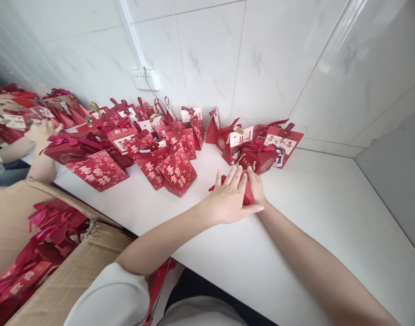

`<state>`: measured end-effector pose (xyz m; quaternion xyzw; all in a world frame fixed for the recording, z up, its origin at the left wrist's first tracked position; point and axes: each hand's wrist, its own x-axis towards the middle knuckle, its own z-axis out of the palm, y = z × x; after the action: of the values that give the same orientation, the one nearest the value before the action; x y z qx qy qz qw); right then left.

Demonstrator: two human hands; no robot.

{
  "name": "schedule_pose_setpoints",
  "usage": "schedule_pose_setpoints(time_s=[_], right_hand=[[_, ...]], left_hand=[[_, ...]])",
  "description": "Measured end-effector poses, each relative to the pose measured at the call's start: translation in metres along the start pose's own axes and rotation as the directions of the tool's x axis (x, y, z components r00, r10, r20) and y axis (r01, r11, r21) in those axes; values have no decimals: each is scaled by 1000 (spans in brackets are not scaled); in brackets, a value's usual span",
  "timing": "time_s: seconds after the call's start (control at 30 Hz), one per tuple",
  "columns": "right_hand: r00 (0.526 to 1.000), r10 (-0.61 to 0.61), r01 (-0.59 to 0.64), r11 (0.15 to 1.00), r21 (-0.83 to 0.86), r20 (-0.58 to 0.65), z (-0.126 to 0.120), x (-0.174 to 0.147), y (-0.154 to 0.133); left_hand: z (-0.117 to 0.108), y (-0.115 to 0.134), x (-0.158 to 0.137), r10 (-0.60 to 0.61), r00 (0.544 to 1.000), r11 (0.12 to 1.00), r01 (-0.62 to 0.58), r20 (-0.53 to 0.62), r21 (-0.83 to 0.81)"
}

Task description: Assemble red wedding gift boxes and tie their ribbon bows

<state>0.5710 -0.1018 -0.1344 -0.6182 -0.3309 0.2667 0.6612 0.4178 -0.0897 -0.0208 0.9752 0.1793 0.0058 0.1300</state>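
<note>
My left hand (pixel 227 198) lies over a small red gift box (pixel 248 194) on the white table, its fingers stretched out and slightly spread. Along the right side of the same box rests my right hand (pixel 258 186), fingers bent round its far edge and partly hidden. Most of the box is covered by my hands. Just beyond my fingertips stands a red gift box with a ribbon bow (pixel 258 156). Beside it are a white-tagged box (pixel 240 141) and a red card with a couple drawn on it (pixel 285 142).
Several red gift boxes (pixel 175 170) crowd the table to the left. An open cardboard carton (pixel 81 267) at lower left holds more ribboned boxes (pixel 34 262). Another person's hand (pixel 42 133) is at far left. A tiled wall with a socket (pixel 145 80) backs the table (pixel 330 194).
</note>
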Motion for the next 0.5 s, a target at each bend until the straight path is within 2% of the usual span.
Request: schedule_pose_setpoints(time_s=[0.13, 0.3, 0.4, 0.5], right_hand=[[999, 30, -29, 999, 36, -31, -1, -1, 4], [998, 58, -53, 987, 152, -29, -1, 0, 16], [996, 82, -73, 972, 225, -29, -1, 3, 26], [995, 90, -77, 970, 229, -47, -2, 3, 31]], left_hand=[[8, -11, -8, -88, 996, 995, 87, 16, 57], [-6, -10, -36, -44, 997, 995, 49, -62, 84], [-30, -4, -83, -55, 996, 997, 59, -76, 47], [-62, 2, -154, -219, 973, 975, 216, -72, -48]])
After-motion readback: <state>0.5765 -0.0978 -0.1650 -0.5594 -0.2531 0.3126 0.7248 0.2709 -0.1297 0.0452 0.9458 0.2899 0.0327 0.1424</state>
